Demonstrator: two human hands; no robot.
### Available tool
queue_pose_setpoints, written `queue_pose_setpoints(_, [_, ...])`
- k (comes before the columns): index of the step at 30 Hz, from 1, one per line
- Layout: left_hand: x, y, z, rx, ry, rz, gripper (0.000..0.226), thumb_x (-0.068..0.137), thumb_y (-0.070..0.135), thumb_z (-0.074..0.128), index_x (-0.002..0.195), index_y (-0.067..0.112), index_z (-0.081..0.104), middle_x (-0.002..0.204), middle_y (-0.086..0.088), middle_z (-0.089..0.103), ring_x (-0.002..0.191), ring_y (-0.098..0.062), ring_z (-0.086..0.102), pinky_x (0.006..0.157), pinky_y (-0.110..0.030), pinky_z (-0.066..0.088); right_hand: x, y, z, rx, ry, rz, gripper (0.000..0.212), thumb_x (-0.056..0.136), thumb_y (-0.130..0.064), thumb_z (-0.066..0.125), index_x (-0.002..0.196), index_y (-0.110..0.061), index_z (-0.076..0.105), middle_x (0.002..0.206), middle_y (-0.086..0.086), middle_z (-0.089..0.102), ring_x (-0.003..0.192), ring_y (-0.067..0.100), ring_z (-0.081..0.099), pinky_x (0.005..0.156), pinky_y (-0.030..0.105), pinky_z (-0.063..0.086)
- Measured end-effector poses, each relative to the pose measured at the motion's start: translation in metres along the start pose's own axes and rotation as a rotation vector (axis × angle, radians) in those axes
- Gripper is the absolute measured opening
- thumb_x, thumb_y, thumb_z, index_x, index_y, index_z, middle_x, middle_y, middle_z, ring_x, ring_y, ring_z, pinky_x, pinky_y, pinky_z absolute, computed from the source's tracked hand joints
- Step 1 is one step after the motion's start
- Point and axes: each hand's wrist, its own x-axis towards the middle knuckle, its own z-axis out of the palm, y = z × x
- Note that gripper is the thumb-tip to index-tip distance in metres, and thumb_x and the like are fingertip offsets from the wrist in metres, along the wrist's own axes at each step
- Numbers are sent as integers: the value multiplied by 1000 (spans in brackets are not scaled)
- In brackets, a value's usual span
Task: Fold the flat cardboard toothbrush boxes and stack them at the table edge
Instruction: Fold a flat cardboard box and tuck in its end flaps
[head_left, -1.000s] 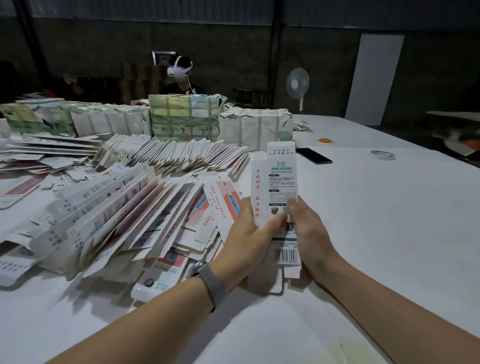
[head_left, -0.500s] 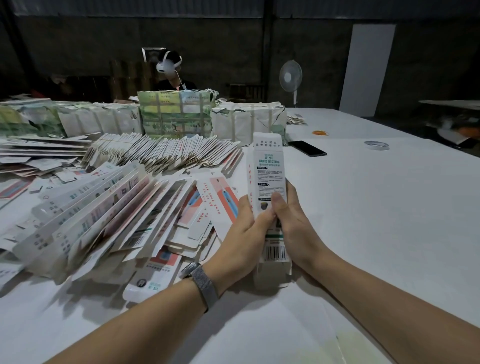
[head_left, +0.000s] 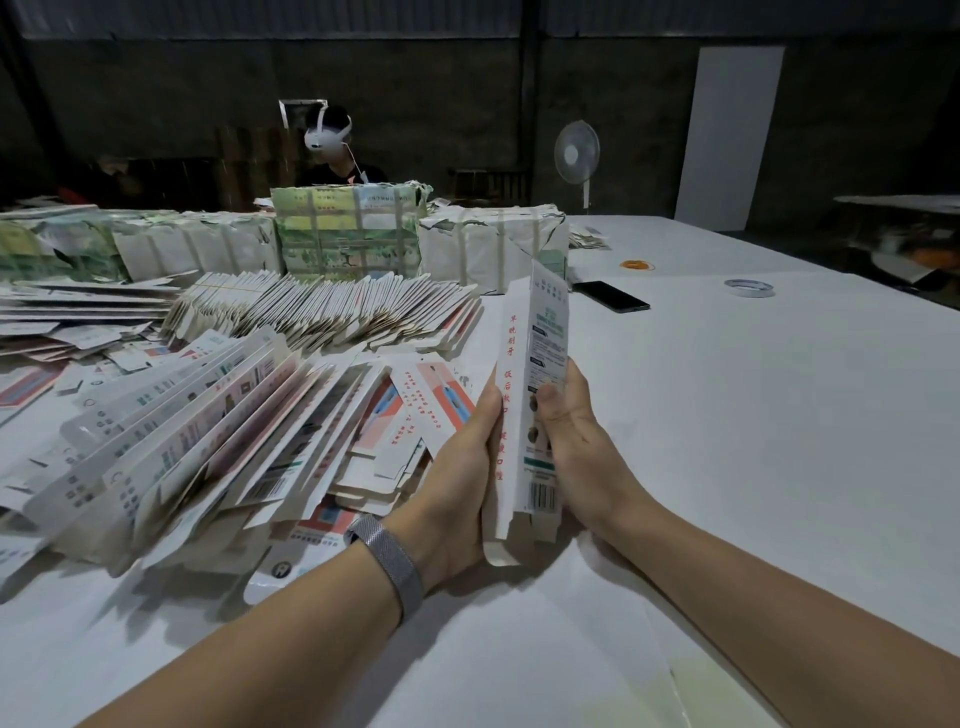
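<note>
- While the toothbrush box (head_left: 532, 395) stands nearly upright between the two hands, its long axis runs from the table up and away from the person, the top leaning slightly to the right.
- Left hand (head_left: 462, 483) grips the box's left face, thumb along the panel with red characters; the other fingers are hidden behind the box, so how far they wrap I cannot tell.
- Right hand (head_left: 576, 441) grips the right side, thumb pressed on the printed front panel near mid-height, fingers curled round the far edge.
- Box sits squarely between the hands, neither one nearer; both hold at about the same height, below the midpoint.
- Two faces show at an angle, so the sleeve looks opened into a tube rather than flat. Judgement only.
- Bottom flaps (head_left: 524, 535) hang loose just above the table (head_left: 753, 415), unclosed, nearest the wrists; closing them probably comes next, and either hand could reach.
- Pile of flat boxes (head_left: 208, 426) fans out to the left, just beside the left hand, so the left arm is the nearer one for the next blank.
- Further back: a leaning row of boxes (head_left: 322, 312), wrapped bundles (head_left: 348, 234), a phone (head_left: 610, 296), a tape roll (head_left: 748, 287).
</note>
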Motion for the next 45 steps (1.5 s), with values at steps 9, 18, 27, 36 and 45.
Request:
queue_pose_setpoints(9, [1,1,2,-4,-99,139,41,100,40,54,140,49,53,125,6,72,106,-16,73,79,-34,62,2,0,1,4,-12,8,53,97,-58,40,145,-35,43,136,-7,62,122,12,61,103,39,50])
queue_pose_setpoints(18, [0,-7,4,224,-89,317,78,82,22,78,137,47,29,117,-2,70,101,-19,74,78,-29,61,0,-9,-8,220,44,82,38,94,-45,59,127,-28,58,117,5,72,107,27,71,92,50,58])
queue_pose_setpoints(27, [2,-7,2,299,-87,236,44,98,40,62,131,53,37,98,-4,76,84,-21,76,72,-31,60,-1,-6,-16,172,54,160,17,101,-26,48,111,-22,62,81,1,75,74,22,75,60,27,58])
queue_pose_setpoints(36, [8,-7,-4,135,-26,287,24,105,46,42,129,41,47,102,-8,72,82,-21,73,76,-39,61,-5,-9,-15,89,-108,160,38,81,-45,46,104,-20,63,78,1,74,69,21,74,66,28,58])
queue_pose_setpoints(45, [5,-4,-2,227,-13,356,18,106,37,42,121,47,45,96,0,74,80,-18,74,70,-30,60,-6,-11,-14,92,-157,130,38,85,-43,51,112,-22,67,92,7,76,84,28,75,74,31,61])
